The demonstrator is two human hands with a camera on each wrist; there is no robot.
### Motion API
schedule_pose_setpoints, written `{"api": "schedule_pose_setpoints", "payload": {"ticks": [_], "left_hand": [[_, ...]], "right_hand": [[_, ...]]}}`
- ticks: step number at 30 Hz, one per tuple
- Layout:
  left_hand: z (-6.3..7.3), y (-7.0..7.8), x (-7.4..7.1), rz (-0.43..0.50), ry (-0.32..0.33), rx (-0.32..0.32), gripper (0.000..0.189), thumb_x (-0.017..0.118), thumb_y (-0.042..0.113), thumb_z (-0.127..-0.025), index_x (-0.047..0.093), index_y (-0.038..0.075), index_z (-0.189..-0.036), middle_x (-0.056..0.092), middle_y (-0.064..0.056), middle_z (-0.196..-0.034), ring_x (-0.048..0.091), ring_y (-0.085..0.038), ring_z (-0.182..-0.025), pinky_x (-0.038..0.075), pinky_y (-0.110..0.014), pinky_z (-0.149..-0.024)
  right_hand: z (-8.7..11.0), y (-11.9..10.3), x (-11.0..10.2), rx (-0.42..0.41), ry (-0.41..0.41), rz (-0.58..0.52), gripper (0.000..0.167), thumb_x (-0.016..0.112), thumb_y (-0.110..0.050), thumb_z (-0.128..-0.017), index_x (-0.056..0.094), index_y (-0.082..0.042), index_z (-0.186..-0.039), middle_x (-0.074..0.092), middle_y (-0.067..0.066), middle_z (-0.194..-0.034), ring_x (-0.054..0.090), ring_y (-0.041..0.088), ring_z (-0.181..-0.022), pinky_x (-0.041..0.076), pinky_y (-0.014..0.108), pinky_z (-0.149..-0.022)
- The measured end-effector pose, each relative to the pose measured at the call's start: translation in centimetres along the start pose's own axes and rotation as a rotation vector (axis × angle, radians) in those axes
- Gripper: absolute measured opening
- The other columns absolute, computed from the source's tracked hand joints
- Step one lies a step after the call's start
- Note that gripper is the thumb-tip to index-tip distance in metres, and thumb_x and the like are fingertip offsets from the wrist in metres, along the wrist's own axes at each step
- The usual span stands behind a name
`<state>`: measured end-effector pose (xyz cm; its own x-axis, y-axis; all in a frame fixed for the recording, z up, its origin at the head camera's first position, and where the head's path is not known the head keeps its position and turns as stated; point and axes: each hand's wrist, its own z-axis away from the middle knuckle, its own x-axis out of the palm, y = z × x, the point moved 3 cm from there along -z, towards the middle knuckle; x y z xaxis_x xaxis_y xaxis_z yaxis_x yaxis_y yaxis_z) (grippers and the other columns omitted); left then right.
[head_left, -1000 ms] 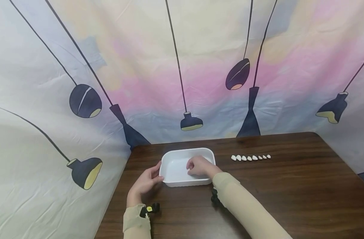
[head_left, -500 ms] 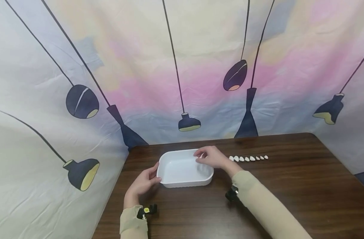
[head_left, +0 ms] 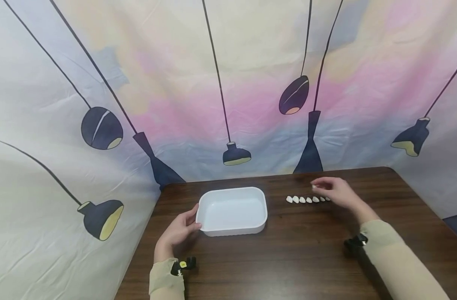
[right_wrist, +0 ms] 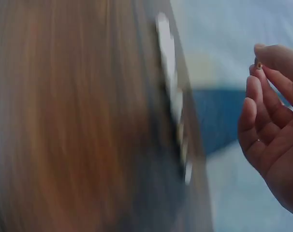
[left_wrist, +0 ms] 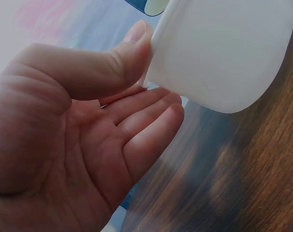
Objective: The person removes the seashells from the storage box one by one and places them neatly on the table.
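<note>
My left hand (head_left: 177, 229) holds the left end of a white rectangular plastic tray (head_left: 232, 232). In the left wrist view, the thumb presses the tray's wall (left_wrist: 219, 58) and the other fingers lie behind and under its edge. My right hand (head_left: 338, 191) is raised over the right end of a row of small white seashells (head_left: 302, 200). Between its thumb and forefinger it pinches a small shell (right_wrist: 258, 64), mostly covered by the fingertips. The row's right end is partly hidden behind the hand. No shells show inside the tray.
Everything stands on a dark brown wooden table (head_left: 280, 258). Behind its far edge hangs a pastel cloth (head_left: 183, 104) printed with dark lamps. The row of shells lies right of the tray, near the back edge.
My right hand has come up out of the tray and moved right, over the row, with a small shell between its fingertips. The left hand still holds the tray's left end.
</note>
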<state>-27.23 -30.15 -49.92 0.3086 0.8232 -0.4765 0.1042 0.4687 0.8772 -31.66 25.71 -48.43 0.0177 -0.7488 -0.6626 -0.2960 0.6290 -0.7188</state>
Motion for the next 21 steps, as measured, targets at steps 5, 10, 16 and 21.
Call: {"api": "schedule_pose_setpoints", "payload": {"ticks": [5, 10, 16, 21], "left_hand": [[0.1, 0.0, 0.0, 0.001, -0.003, 0.006, 0.076, 0.072, 0.007, -0.101, 0.032, -0.006, -0.164, 0.030, -0.022, -0.170, 0.042, -0.039, -0.151, 0.043, -0.045, -0.116], [0.2, 0.0, 0.0, -0.002, -0.015, 0.017, 0.076, 0.073, 0.007, -0.101, 0.032, -0.007, -0.163, 0.031, -0.023, -0.169, 0.043, -0.039, -0.150, 0.042, -0.046, -0.116], [-0.1, 0.0, 0.1, -0.024, -0.021, 0.037, 0.076, 0.072, 0.010, -0.102, 0.031, -0.006, -0.164, 0.030, -0.021, -0.170, 0.043, -0.037, -0.150, 0.040, -0.047, -0.118], [0.1, 0.1, 0.0, -0.032, -0.015, 0.030, 0.077, 0.072, 0.009, -0.102, 0.030, -0.006, -0.164, 0.030, -0.021, -0.170, 0.042, -0.038, -0.151, 0.039, -0.048, -0.119]], "right_hand": [[2.4, 4.7, -2.4, 0.122, 0.006, 0.070, 0.041, 0.074, -0.029, -0.104, 0.073, 0.003, -0.129, 0.078, 0.018, -0.116, 0.072, 0.035, -0.107, 0.059, 0.047, -0.088], [3.8, 7.4, -2.6, 0.212, -0.027, 0.103, 0.046, 0.073, -0.031, -0.104, 0.071, 0.008, -0.129, 0.077, 0.020, -0.114, 0.070, 0.044, -0.110, 0.056, 0.062, -0.093], [3.8, 7.6, -2.8, 0.216, -0.023, 0.136, 0.041, 0.073, -0.026, -0.103, 0.072, 0.008, -0.125, 0.076, 0.021, -0.110, 0.069, 0.045, -0.106, 0.055, 0.064, -0.090], [3.5, 7.0, -2.6, 0.222, -0.042, 0.148, 0.039, 0.076, -0.026, -0.101, 0.074, 0.006, -0.123, 0.075, 0.017, -0.107, 0.069, 0.041, -0.102, 0.055, 0.061, -0.087]]}}
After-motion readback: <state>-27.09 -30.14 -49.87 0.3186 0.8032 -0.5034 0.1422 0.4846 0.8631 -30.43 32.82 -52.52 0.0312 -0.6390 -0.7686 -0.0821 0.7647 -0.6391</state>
